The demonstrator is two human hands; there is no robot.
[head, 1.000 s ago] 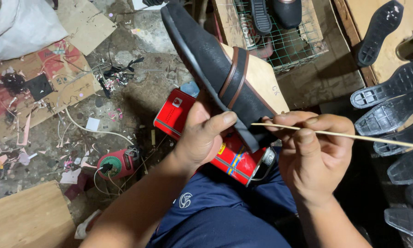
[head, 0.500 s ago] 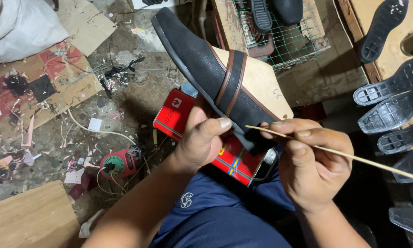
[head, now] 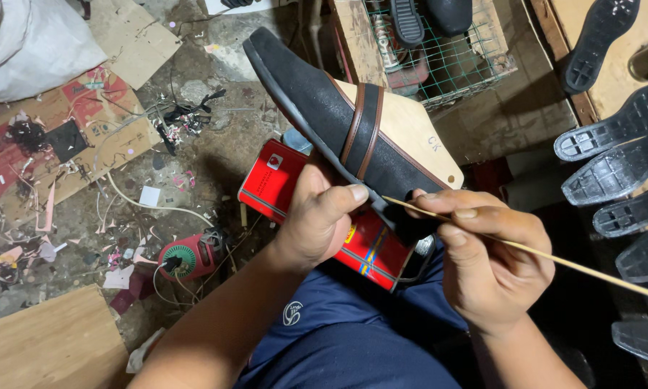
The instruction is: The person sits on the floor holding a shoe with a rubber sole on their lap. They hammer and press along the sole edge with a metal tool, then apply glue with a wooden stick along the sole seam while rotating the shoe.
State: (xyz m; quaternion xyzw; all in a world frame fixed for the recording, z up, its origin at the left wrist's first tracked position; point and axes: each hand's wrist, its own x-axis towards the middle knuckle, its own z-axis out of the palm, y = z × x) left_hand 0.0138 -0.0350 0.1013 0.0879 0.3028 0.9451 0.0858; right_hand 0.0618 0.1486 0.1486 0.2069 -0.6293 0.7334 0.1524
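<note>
A black shoe upper (head: 317, 101) with a brown strap sits on a pale wooden last (head: 418, 137), its toe pointing up and left. My left hand (head: 317, 216) grips it from below, thumb against the side near the heel. My right hand (head: 490, 259) pinches a thin wooden stick (head: 555, 259) whose tip touches the shoe's edge by the left thumb. A red tin (head: 353, 238) with blue and yellow stripes rests on my lap under the shoe.
Several black rubber soles (head: 619, 166) lie in a row at the right. A green wire basket (head: 446, 57) with shoe parts stands at the top. A small red device (head: 187, 256) with cables, cardboard scraps (head: 57, 144) and a wooden board (head: 43, 346) lie on the littered floor.
The shoe has tilted slightly in my left hand, toe shifting left. The stick in my right hand has dropped at its far end, its tip still at the shoe's edge.
</note>
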